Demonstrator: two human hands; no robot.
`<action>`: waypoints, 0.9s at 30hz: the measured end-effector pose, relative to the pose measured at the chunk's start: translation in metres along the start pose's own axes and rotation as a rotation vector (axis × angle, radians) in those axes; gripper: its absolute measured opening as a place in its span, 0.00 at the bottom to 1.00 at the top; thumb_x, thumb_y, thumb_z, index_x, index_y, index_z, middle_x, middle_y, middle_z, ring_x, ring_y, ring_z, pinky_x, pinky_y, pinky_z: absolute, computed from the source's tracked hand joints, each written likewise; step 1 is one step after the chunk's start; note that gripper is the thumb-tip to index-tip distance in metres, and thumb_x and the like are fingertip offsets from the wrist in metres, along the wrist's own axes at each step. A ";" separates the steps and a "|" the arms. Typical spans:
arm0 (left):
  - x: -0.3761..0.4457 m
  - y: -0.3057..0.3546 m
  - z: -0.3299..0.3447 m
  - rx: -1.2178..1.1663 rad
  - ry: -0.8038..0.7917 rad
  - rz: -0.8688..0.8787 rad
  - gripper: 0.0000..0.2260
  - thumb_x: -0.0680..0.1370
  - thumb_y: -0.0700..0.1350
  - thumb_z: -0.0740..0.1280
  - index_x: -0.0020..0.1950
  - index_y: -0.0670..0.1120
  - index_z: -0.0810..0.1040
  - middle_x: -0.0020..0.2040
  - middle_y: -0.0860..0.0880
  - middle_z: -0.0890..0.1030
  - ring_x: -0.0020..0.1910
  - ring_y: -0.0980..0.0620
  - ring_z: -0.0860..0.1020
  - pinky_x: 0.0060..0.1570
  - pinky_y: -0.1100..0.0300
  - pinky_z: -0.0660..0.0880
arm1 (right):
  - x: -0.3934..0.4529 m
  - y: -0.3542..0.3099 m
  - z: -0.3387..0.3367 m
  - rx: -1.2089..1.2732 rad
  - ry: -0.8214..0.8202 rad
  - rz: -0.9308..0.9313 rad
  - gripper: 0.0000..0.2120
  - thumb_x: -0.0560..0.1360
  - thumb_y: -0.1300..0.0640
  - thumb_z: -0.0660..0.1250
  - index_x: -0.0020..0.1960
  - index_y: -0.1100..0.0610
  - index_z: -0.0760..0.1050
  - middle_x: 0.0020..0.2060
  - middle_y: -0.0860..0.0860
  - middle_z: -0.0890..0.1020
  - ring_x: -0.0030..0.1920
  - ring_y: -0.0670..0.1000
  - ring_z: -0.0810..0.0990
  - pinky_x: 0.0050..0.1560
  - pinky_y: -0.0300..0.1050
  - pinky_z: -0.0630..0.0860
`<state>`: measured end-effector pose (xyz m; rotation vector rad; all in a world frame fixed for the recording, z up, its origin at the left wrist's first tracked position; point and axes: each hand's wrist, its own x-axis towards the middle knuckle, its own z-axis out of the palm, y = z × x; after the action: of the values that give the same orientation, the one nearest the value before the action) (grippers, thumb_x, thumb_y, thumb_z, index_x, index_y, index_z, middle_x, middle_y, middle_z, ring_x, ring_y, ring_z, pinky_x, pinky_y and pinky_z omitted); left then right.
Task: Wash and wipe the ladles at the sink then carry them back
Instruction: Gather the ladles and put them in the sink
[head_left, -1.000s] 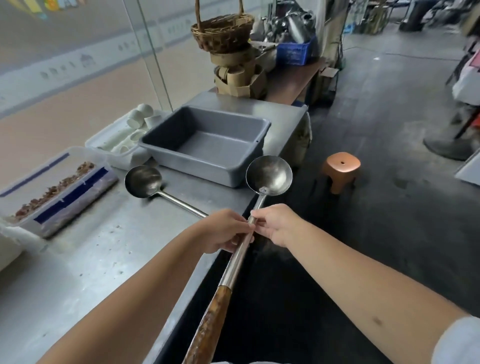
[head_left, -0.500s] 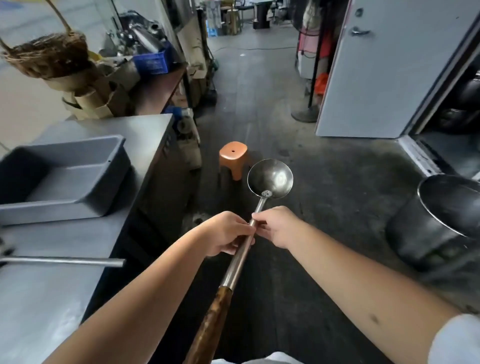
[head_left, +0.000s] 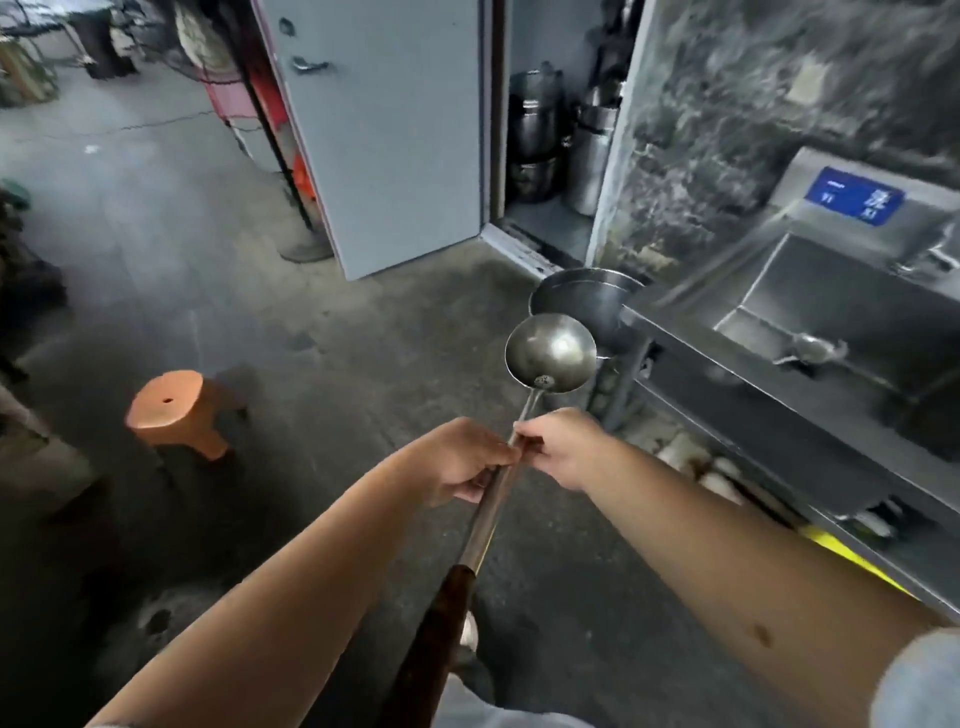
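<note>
the ladle is gripped by both the left hand and right hand, shaft pointing forward, with the sink lying ahead-right, nearer the right hand.

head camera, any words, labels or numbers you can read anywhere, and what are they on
"YI" and "XI": small white letters on the blue sign fixed to the steel back panel above the sink.
The larger white character above "XI" on that sign is too blurred to read, and so is the small mark at the sign's top left.
No other writing shows: none on the ladle, the grey door or the orange stool.
</note>
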<state>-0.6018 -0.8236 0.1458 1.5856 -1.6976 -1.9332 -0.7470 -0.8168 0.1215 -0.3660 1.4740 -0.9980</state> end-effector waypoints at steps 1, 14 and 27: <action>0.019 0.013 0.005 0.018 -0.034 0.008 0.06 0.79 0.44 0.67 0.49 0.42 0.81 0.36 0.48 0.80 0.29 0.57 0.77 0.31 0.63 0.75 | 0.008 -0.010 -0.013 0.017 0.037 -0.008 0.07 0.77 0.70 0.65 0.41 0.63 0.73 0.34 0.57 0.77 0.35 0.52 0.78 0.27 0.42 0.79; 0.183 0.156 0.042 0.206 -0.456 0.106 0.06 0.80 0.41 0.64 0.51 0.39 0.79 0.34 0.48 0.77 0.26 0.58 0.75 0.29 0.63 0.73 | 0.088 -0.108 -0.128 0.209 0.489 -0.084 0.05 0.73 0.69 0.71 0.40 0.63 0.77 0.34 0.58 0.81 0.34 0.54 0.81 0.44 0.51 0.83; 0.292 0.255 0.151 0.294 -0.603 0.095 0.05 0.80 0.41 0.65 0.45 0.41 0.78 0.28 0.50 0.79 0.26 0.56 0.76 0.35 0.61 0.74 | 0.139 -0.156 -0.272 0.455 0.570 -0.110 0.04 0.74 0.71 0.68 0.43 0.66 0.75 0.37 0.60 0.80 0.34 0.54 0.82 0.33 0.47 0.82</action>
<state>-0.9730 -1.0115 0.1413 1.0044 -2.3173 -2.3547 -1.0762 -0.9112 0.1122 0.1893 1.6718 -1.5718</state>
